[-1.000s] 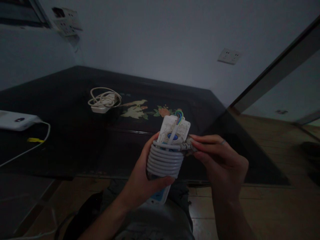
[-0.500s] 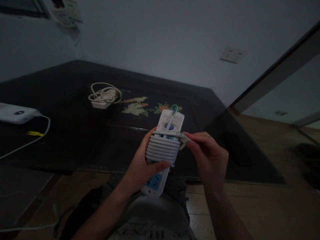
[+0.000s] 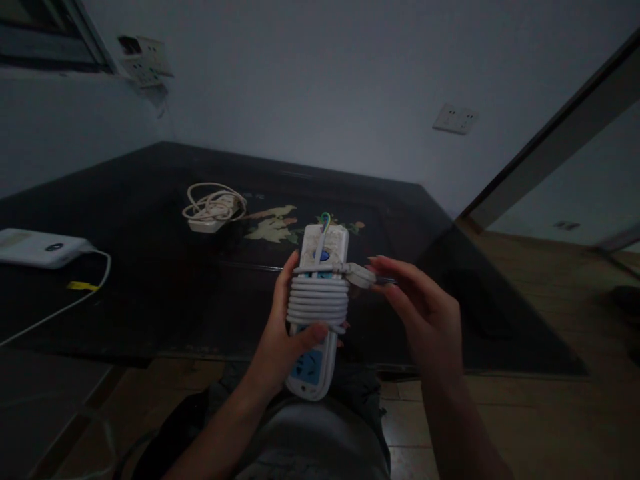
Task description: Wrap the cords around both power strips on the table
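Note:
A white power strip [image 3: 334,241] with a blue button and blue sockets is held upright in front of my body. Its grey-white cord [image 3: 319,300] is wound in several turns round the middle. My left hand [image 3: 287,340] grips the strip from the left, thumb across the front below the coils, other fingers mostly hidden behind. At the cord's loose end, the plug [image 3: 360,275] sticks out to the right of the strip. My right hand [image 3: 423,307] has the plug's prong end between thumb and fingers. A short loop of wire [image 3: 326,219] shows at the strip's top.
On the dark table [image 3: 165,300] lies another white power strip [image 3: 206,225] with a tangled cord. To the left is a white device [image 3: 43,248] with a cable and yellow tag [image 3: 83,286]. Wall sockets [image 3: 455,119] are behind the table.
The strip has shifted slightly left and stands more upright. The right hand has moved from the plug's cord end to its prong end, and the plug now shows more clearly.

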The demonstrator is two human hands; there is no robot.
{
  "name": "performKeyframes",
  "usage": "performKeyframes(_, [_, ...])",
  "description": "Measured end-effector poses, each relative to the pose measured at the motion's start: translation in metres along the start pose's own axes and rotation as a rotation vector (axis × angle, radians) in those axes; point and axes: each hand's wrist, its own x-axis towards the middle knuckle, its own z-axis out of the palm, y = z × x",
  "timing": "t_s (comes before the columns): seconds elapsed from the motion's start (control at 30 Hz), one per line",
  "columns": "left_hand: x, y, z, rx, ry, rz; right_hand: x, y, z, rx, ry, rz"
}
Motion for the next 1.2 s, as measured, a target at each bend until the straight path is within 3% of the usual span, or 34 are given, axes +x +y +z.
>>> performKeyframes(0.23, [-0.001, 0.0, 0.0, 0.014, 0.03, 0.002, -0.036, 0.016, 0.016, 0.189, -0.028, 0.205])
performKeyframes(0.4, [-0.001, -0.002, 0.003, 0.134, 0.083, 0.124, -0.059, 0.013, 0.032, 0.253, -0.073, 0.26])
performKeyframes(0.53, [0.001, -0.005, 0.006, 0.304, 0.102, 0.206, -0.066, 0.016, 0.042, 0.252, -0.136, 0.294])
performKeyframes(0.73, [0.002, -0.005, 0.009, 0.465, 0.067, 0.266, -0.066, 0.025, 0.048, 0.372, -0.102, 0.422])
performKeyframes(0.97, [-0.004, -0.01, 0.01, 0.597, 0.111, 0.36, -0.072, 0.032, 0.046, 0.473, -0.113, 0.364])
performKeyframes(1.07, [-0.008, -0.014, 0.006, 0.703, 0.176, 0.483, -0.076, 0.033, 0.046, 0.447, -0.098, 0.343])
performKeyframes(1.2, [-0.008, -0.012, 0.003, 0.798, 0.133, 0.662, -0.078, 0.028, 0.045, 0.46, -0.091, 0.315])
